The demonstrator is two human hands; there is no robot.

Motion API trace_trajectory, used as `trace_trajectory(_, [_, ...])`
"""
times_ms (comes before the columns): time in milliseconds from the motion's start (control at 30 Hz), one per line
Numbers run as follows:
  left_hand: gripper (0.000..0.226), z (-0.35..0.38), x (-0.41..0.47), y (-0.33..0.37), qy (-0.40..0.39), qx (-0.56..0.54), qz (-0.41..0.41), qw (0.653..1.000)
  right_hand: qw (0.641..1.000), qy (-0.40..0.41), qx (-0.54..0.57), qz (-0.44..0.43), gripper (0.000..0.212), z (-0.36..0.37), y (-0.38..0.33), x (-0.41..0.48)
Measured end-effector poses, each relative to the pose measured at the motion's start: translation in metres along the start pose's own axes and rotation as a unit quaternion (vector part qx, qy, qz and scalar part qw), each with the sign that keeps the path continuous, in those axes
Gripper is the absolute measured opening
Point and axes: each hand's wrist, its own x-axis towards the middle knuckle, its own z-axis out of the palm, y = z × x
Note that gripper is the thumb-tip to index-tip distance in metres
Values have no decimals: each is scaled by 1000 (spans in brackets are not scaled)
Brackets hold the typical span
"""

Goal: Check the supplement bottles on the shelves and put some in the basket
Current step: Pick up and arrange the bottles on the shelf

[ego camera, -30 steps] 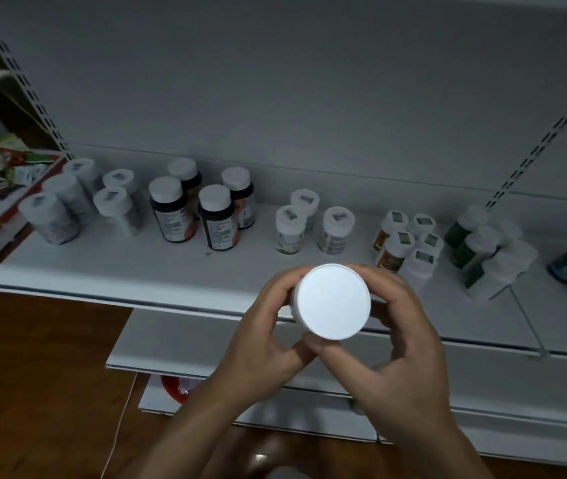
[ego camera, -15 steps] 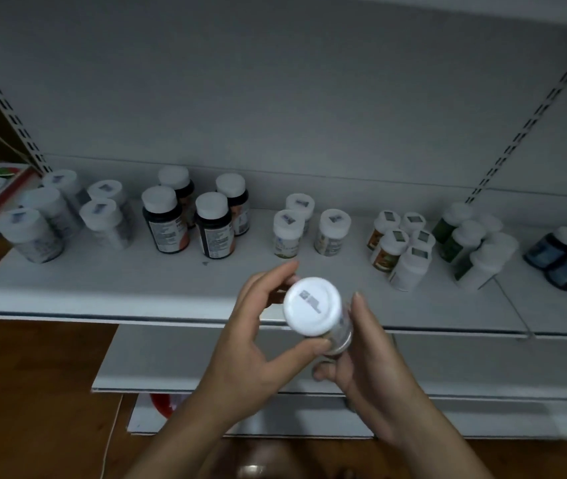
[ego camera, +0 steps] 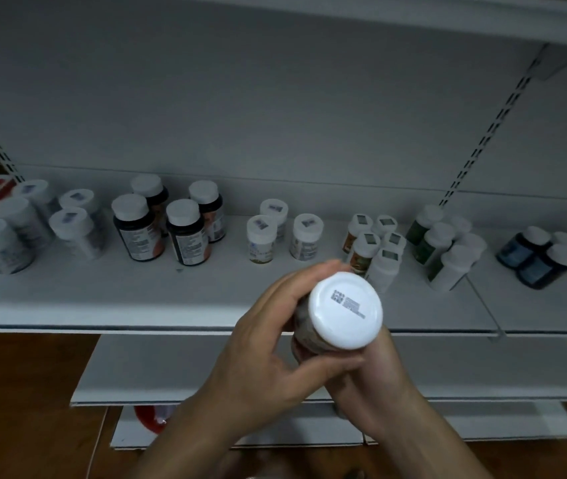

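Note:
Both my hands hold one supplement bottle [ego camera: 344,311] in front of the white shelf [ego camera: 102,299]. Its white cap faces me and carries small printed text. My left hand [ego camera: 268,344] wraps its side from the left, thumb across the lower front. My right hand [ego camera: 375,371] grips it from below and the right, mostly hidden behind the bottle. Groups of bottles stand on the shelf: white ones [ego camera: 74,233] at the left, dark ones [ego camera: 185,233] with white caps, small clear ones [ego camera: 261,238] in the middle. No basket is in view.
More bottles fill the right part of the shelf: small white ones [ego camera: 384,267], green-labelled ones [ego camera: 437,242] and dark blue ones [ego camera: 534,257]. Lower shelves [ego camera: 157,371] jut out below, with a red object [ego camera: 149,418] under them. Wooden floor [ego camera: 16,402] lies at the left.
The bottle came closer to the camera and moved a little right, its printed cap now turned toward me. My left thumb slid across the bottle's lower front.

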Motion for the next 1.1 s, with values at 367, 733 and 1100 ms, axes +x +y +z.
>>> trace_trajectory(367, [52, 9, -4, -20, 62, -193, -180, 963, 924, -16, -330, -193, 45, -43, -29, 5])
trace_trajectory(733, [62, 4, -6, -30, 22, -179, -215, 960, 936, -14, -307, -171, 44, -55, -26, 17])
trace_trajectory(1100, [60, 1, -4, -34, -5, -158, -213, 964, 945, -10, -279, -171, 40, -54, -27, 14])
